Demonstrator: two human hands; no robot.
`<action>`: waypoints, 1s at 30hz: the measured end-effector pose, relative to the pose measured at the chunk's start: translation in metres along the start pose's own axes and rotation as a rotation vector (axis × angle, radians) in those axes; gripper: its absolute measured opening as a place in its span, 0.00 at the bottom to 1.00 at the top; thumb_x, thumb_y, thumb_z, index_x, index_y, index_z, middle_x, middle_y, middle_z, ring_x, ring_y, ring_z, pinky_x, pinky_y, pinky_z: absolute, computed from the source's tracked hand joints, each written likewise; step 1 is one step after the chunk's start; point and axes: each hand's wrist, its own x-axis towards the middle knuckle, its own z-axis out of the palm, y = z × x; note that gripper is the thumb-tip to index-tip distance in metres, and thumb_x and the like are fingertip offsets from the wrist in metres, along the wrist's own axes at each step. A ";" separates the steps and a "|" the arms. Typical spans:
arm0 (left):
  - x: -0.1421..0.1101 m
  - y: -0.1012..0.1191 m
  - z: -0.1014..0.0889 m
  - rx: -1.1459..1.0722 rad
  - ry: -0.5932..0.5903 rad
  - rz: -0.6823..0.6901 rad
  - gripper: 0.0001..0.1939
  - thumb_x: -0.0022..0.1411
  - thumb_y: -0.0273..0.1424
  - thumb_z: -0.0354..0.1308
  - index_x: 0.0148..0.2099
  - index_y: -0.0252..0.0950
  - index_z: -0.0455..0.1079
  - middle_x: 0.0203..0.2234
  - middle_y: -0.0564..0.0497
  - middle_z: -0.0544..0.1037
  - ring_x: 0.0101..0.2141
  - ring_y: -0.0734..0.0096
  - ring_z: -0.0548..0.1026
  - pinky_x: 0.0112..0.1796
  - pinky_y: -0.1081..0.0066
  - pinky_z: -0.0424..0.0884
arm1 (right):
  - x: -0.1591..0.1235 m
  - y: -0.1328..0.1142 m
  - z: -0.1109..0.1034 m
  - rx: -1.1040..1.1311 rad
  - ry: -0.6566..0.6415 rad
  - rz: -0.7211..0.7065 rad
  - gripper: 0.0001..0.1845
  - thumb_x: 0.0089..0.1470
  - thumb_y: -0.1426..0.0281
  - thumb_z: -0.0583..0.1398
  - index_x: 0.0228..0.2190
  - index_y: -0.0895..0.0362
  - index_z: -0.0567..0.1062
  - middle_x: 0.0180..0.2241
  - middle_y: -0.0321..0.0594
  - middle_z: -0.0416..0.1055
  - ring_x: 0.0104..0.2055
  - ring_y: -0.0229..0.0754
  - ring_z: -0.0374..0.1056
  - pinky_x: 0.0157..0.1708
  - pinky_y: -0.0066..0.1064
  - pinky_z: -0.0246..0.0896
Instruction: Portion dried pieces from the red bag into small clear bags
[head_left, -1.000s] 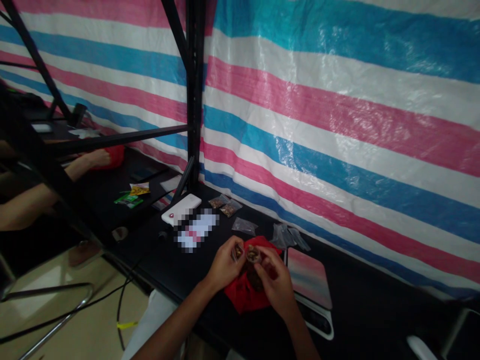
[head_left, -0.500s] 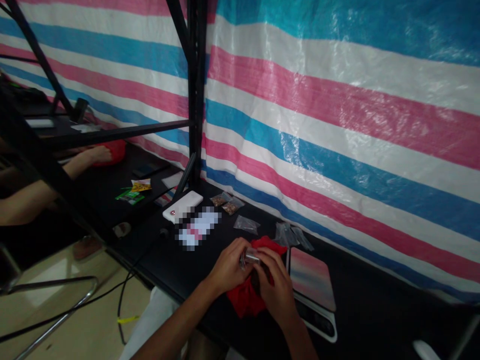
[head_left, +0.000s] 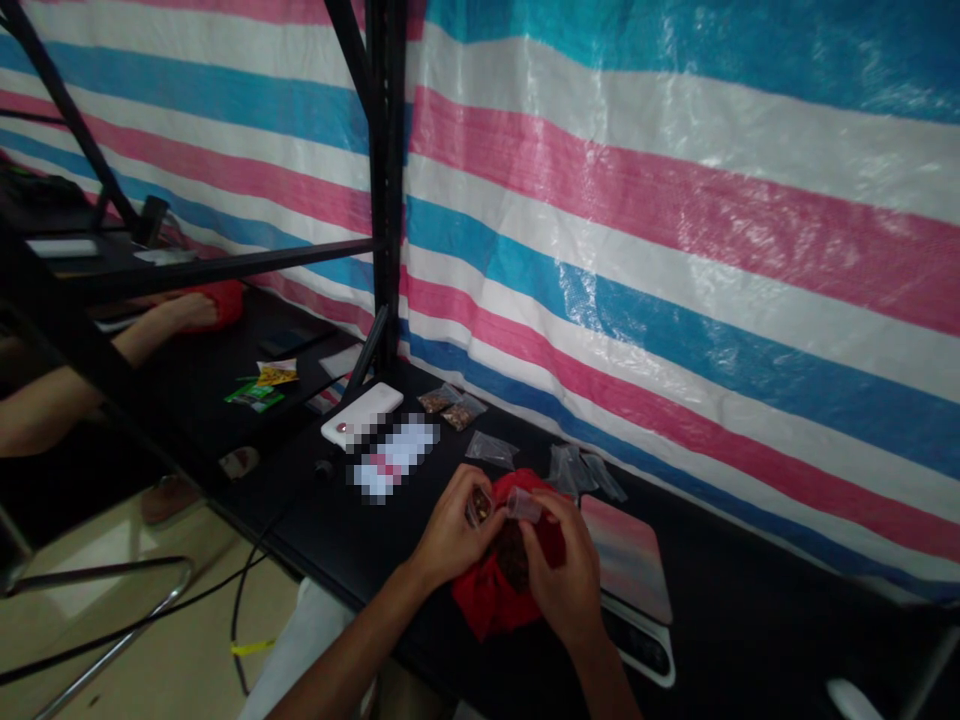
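My left hand point(head_left: 450, 535) is closed around a small clear plastic bag point(head_left: 478, 507) with brown bits inside, its mouth facing my other hand. Between the fingers of my right hand point(head_left: 568, 570) is a small clear plastic cup point(head_left: 524, 504), tilted toward the bag and close to it. Below both hands lies a red cloth or plastic bag point(head_left: 480, 605), spread open, with dark brown granular stuff point(head_left: 513, 556) in it. Just right of it stands a flat scale point(head_left: 628, 560) with a pinkish-blue top and a white-edged display. What the cup contains is too small to tell.
Behind my hands lie filled sachets point(head_left: 463, 411), a flat clear bag point(head_left: 491, 449) and more clear bags point(head_left: 574, 470). A white device point(head_left: 365, 413) lies left of them. A black metal post point(head_left: 386, 200) rises at the back. Another person's arm point(head_left: 142, 340) reaches across the left table.
My right hand has shifted slightly right with the cup, which now shows apart from the bag. My left hand has turned, and the bag's brown bits have come into view.
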 end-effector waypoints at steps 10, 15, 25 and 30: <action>-0.010 -0.011 0.003 0.090 0.124 0.078 0.15 0.65 0.27 0.56 0.52 0.39 0.58 0.41 0.48 0.67 0.41 0.66 0.71 0.42 0.65 0.71 | -0.001 -0.011 0.001 -0.023 -0.189 -0.050 0.18 0.62 0.68 0.60 0.53 0.49 0.74 0.53 0.45 0.72 0.56 0.50 0.68 0.56 0.44 0.64; -0.013 -0.017 0.003 0.070 0.037 0.133 0.17 0.61 0.23 0.56 0.51 0.39 0.61 0.40 0.47 0.72 0.41 0.63 0.74 0.41 0.65 0.73 | -0.001 -0.014 0.005 -0.004 -0.240 -0.088 0.12 0.58 0.68 0.64 0.45 0.48 0.77 0.45 0.41 0.76 0.48 0.48 0.72 0.48 0.40 0.69; -0.009 -0.008 0.000 0.218 0.056 0.088 0.27 0.55 0.27 0.65 0.56 0.38 0.63 0.43 0.45 0.75 0.42 0.58 0.75 0.44 0.60 0.72 | -0.002 -0.009 0.003 0.119 -0.042 -0.057 0.05 0.61 0.70 0.61 0.36 0.50 0.78 0.35 0.39 0.79 0.38 0.44 0.76 0.40 0.35 0.72; -0.006 -0.005 -0.001 0.303 -0.016 0.178 0.15 0.59 0.30 0.64 0.48 0.38 0.69 0.37 0.46 0.77 0.38 0.58 0.75 0.39 0.61 0.72 | -0.003 -0.009 0.004 0.151 0.079 0.027 0.07 0.62 0.68 0.60 0.41 0.54 0.77 0.37 0.43 0.79 0.38 0.44 0.76 0.38 0.33 0.74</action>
